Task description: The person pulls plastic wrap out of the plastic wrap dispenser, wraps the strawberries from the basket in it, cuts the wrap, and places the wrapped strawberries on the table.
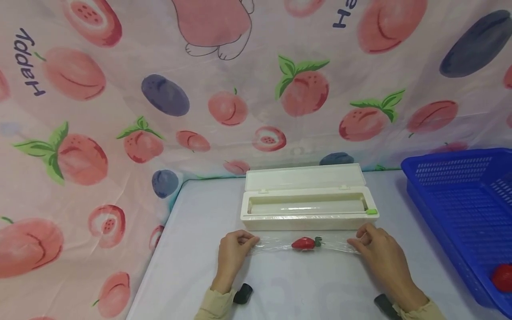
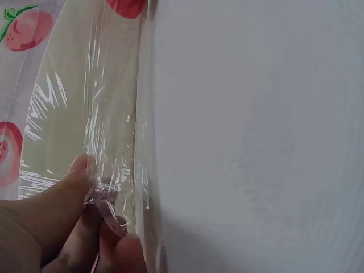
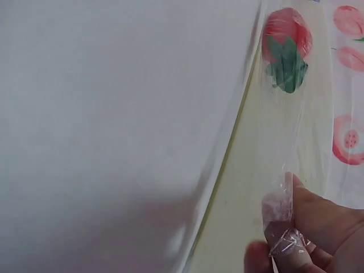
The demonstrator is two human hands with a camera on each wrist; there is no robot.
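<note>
A red toy strawberry (image 1: 305,242) with a green cap lies on the white table (image 1: 208,275), wrapped in a strip of clear cling film (image 1: 336,245) stretched left to right. My left hand (image 1: 237,247) pinches the film's left end (image 2: 111,196) between thumb and fingers. My right hand (image 1: 374,246) pinches the right end (image 3: 280,224). The strawberry (image 3: 286,48) shows through the film in the right wrist view. Just behind the film sits a cream cling-film dispenser box (image 1: 308,202) with its lid open and the roll inside.
A blue plastic basket (image 1: 464,213) stands at the right with a red object (image 1: 503,277) in its near corner. A peach-patterned cloth (image 1: 120,111) hangs behind and to the left of the table. The table's left edge runs near my left arm.
</note>
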